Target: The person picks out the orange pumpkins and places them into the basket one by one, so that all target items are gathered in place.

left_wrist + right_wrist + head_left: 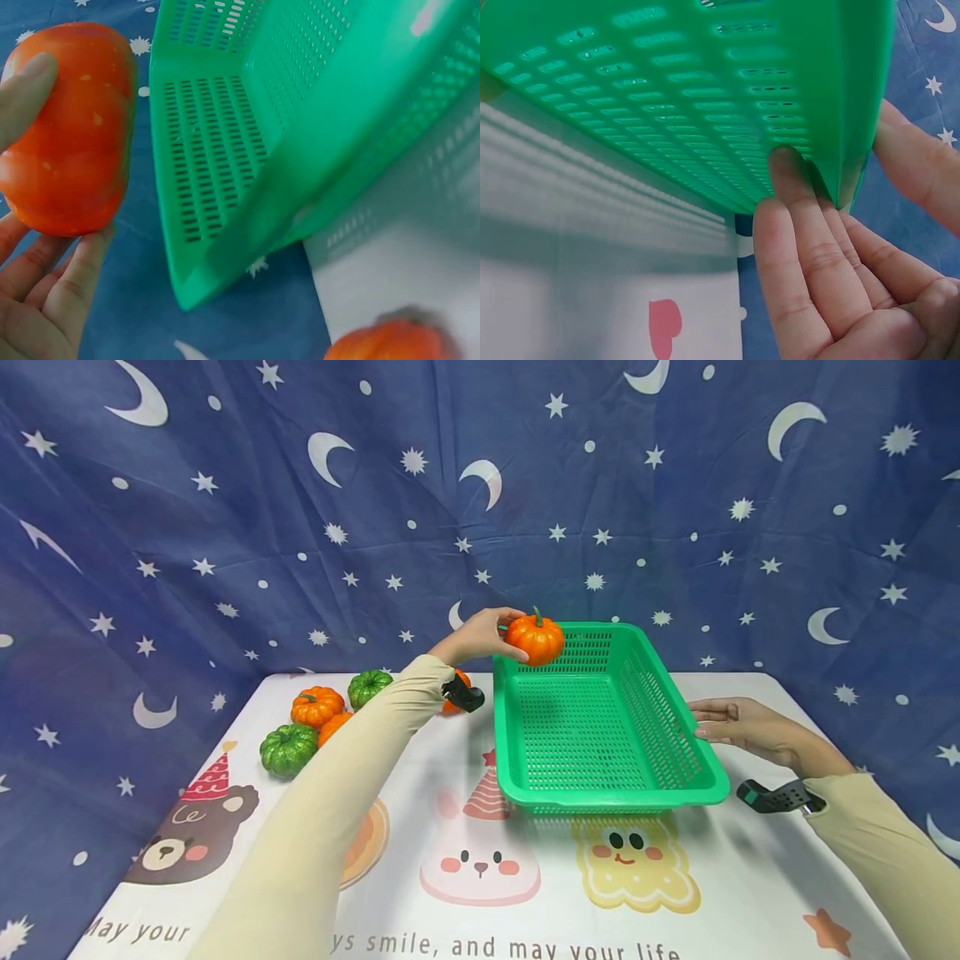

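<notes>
My left hand (pixel 482 636) grips a small orange pumpkin (pixel 536 639) with a green stem, above the back left rim of a green plastic basket (pixel 611 796). In the left wrist view the thumb lies across the side of the pumpkin (pixel 79 131) and the fingers are under it, apart from the basket (pixel 214 259). At the basket's right side, my right hand (pixel 757 732) holds the rim. The right wrist view has its fingers (pixel 810 247) against the outer slotted wall and the thumb on the other side of the rim.
Left of the basket lie orange pumpkins (pixel 318 705) and green pumpkins (pixel 289 750). Another orange pumpkin (pixel 456 692) is partly hidden behind the left wrist. A white cloth with cartoon prints (pixel 480 868) covers the table, and a blue star-and-moon curtain (pixel 420 510) hangs behind.
</notes>
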Available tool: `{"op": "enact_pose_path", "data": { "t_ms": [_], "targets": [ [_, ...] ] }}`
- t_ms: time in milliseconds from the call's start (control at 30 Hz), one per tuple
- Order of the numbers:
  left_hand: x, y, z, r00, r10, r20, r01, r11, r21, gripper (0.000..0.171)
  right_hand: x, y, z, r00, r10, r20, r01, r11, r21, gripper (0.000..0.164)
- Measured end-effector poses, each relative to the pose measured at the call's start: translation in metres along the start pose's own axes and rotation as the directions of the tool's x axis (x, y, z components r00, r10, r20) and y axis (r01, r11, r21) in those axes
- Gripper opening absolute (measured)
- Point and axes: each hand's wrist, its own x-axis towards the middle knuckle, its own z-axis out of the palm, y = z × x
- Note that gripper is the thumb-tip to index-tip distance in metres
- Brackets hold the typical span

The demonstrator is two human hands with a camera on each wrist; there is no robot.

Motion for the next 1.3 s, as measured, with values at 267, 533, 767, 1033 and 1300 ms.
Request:
{"op": "enact_pose_path", "data": {
  "t_ms": [267,533,767,1033,1300],
  "targets": [
    [0.017,0.000,0.023,1.000,-0.005,0.018,0.005,1.000,0.003,0.073,0.000,-0.001,0.001,1.000,0.002,0.000,-0.002,1.000,0.011,0.073],
    [0.029,0.014,0.044,0.999,-0.002,0.044,0.004,0.999,-0.047,0.072,-0.003,-0.001,0.000,1.000,-0.005,-0.002,0.005,0.999,0.032,0.072],
    [0.041,0.021,0.065,0.997,0.015,0.074,-0.012,0.999,-0.044,0.072,-0.002,-0.002,0.002,1.000,-0.003,0.003,0.003,0.999,0.036,0.073],
    [0.052,0.025,0.092,0.993,0.022,0.116,-0.019,0.999,-0.029,0.072,-0.002,0.000,0.000,1.000,0.001,0.003,-0.001,1.000,0.019,0.072],
    [0.056,0.023,0.114,0.988,0.014,0.153,-0.010,1.000,-0.025,0.072,-0.002,-0.002,0.000,1.000,0.001,0.006,-0.001,1.000,0.029,0.072]
  ]
}}
